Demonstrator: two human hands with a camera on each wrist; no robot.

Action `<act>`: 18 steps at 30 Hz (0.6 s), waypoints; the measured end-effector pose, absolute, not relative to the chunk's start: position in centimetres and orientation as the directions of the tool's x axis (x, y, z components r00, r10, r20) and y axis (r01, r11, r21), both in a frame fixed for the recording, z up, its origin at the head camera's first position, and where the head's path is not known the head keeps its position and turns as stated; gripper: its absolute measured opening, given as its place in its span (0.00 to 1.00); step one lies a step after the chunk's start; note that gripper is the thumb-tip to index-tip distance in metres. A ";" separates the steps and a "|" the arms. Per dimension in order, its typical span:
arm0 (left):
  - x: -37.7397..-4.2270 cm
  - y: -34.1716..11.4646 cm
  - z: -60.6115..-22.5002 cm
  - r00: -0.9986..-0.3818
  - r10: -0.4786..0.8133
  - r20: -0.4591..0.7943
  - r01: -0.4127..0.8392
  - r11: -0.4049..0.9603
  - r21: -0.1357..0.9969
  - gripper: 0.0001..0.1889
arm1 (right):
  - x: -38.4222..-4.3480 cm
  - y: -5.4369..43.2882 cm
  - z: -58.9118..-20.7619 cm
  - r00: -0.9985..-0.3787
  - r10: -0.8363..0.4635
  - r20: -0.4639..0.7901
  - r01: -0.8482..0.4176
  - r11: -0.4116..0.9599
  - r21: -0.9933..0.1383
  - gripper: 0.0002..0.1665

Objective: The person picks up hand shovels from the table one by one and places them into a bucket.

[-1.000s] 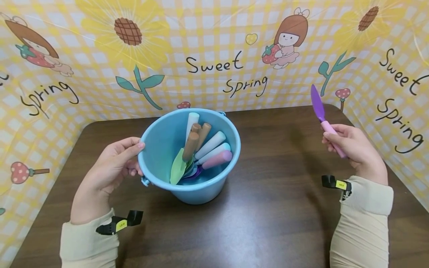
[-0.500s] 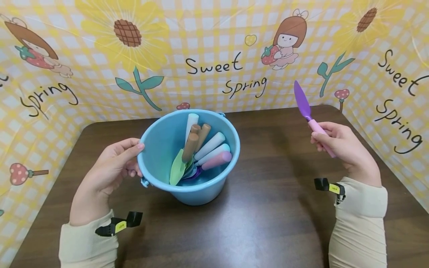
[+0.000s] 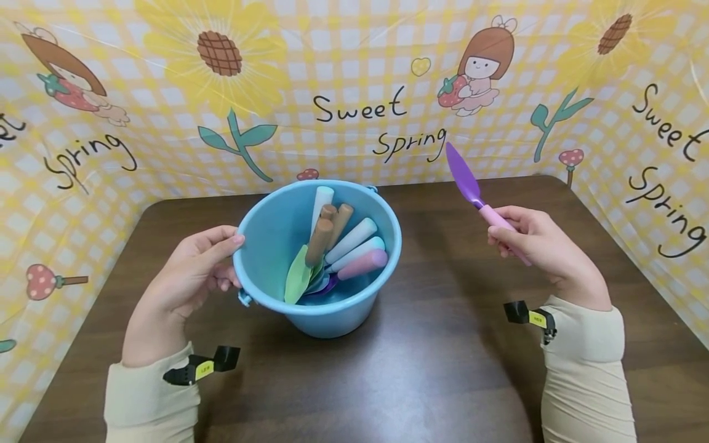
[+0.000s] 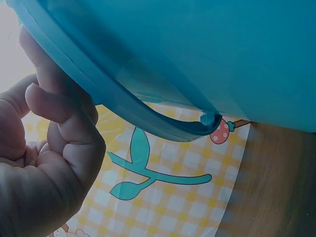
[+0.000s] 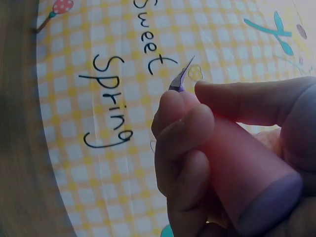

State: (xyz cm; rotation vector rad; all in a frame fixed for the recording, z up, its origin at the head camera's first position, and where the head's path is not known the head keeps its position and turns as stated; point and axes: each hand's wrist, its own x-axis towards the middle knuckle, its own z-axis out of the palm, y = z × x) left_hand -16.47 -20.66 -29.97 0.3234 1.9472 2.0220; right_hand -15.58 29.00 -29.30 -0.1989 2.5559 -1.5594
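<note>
In the head view my left hand [image 3: 185, 271] pinches the left rim of a light-blue bucket [image 3: 329, 321] between thumb and fingers. The bucket leans a little toward me on the table. Inside it lie several small tools: brown handles [image 3: 320, 243], pale blue handles [image 3: 352, 240], a pink handle [image 3: 362, 264] and a green blade [image 3: 298, 277]. To the right, my right hand [image 3: 540, 243] holds a small purple trowel [image 3: 464, 177] by its pink handle [image 5: 252, 173], above the table, blade pointing up and left. The left wrist view shows curled fingers under the bucket's rim [image 4: 89, 69].
A dark brown wooden table [image 3: 437, 369] carries the bucket. Behind and at both sides stands a yellow checked cloth [image 3: 343, 55] printed with flowers and lettering. Each wrist wears a black strap [image 3: 532, 317] over a cream sleeve [image 3: 587, 381].
My right hand has moved left with the trowel, bringing it closer to the bucket. The trowel's blade has tilted further left. My left hand keeps its grip on the rim.
</note>
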 end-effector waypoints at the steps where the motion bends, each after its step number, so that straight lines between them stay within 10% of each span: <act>1: -16.4 -20.7 -30.0 -0.926 0.375 -0.055 -0.070 -0.026 0.997 0.06 | -15.6 28.8 -29.2 -0.980 -0.194 -0.050 -0.044 0.456 -0.889 0.15; 18: -16.6 -20.7 -30.0 -0.920 0.390 -0.028 -0.066 -0.083 0.994 0.07 | -14.7 26.1 -28.2 -0.935 -0.350 -0.061 -0.109 0.447 -0.888 0.16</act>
